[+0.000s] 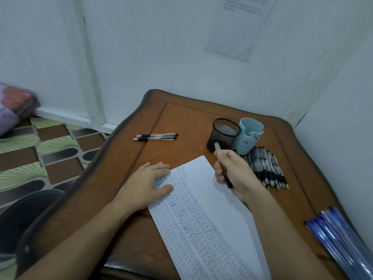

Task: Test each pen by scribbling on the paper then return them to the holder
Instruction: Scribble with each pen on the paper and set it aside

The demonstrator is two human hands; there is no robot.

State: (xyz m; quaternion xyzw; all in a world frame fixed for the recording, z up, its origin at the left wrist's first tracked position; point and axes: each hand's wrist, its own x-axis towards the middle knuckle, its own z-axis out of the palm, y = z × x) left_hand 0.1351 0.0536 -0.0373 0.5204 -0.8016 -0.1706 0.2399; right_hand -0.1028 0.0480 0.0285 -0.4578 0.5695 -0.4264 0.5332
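White walls close round the corner where your wooden bench stands, with a printed sheet stuck on the wall behind it and patterned floor off to your left. A long strip of paper runs diagonally across the bench, its left half packed with rows of small scribbles and its right half blank. Your left-hand grip is wide: fingers spread flat, pressing the paper's upper left edge down. Your right-hand grip is curled round a pen, the clear end sticking up past your knuckles and the dark end pointing down at the blank part of the paper; whether the tip touches it, you cannot tell. Just beyond that hand stands a black mesh holder, touching a pale blue holder on its right. A heap of black-gripped pens lies beside the blue holder. Two more pens lie side by side well apart, on the far left. A bundle of blue pens rests by the near right edge.
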